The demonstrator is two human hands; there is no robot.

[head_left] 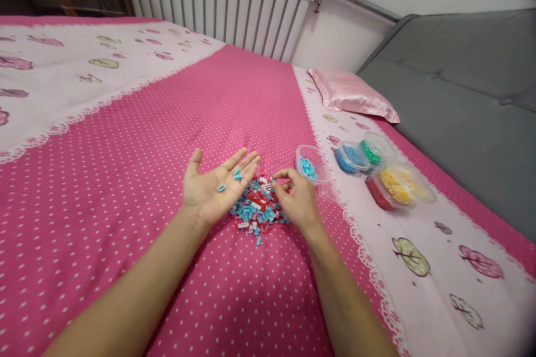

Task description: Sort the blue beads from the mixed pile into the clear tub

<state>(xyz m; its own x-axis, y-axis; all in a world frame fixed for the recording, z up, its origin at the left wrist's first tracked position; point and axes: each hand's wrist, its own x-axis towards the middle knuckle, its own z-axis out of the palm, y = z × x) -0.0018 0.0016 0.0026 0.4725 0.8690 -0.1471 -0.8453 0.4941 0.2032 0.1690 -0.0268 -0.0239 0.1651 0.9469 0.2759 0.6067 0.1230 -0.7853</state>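
I see my left hand (209, 189) flat open, cradling loose light-blue plastic bricks (233, 177); my right hand (298, 201) pinches into the mixed red, white and blue brick pile (257, 206) mid-bed. Tilt that palm and they could slide off into the soft pink polka-dot bedspread (125, 178).

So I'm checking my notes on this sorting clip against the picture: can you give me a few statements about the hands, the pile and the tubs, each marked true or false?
1. The left hand lies palm up with a few light blue pieces on it. True.
2. The right hand rests inside a tub. False: its fingertips are at the mixed pile.
3. The pile holds only yellow pieces. False: it shows blue, red and white.
4. The nearest tub holds light blue pieces. True.
5. A pink pillow lies beyond the tubs. True.
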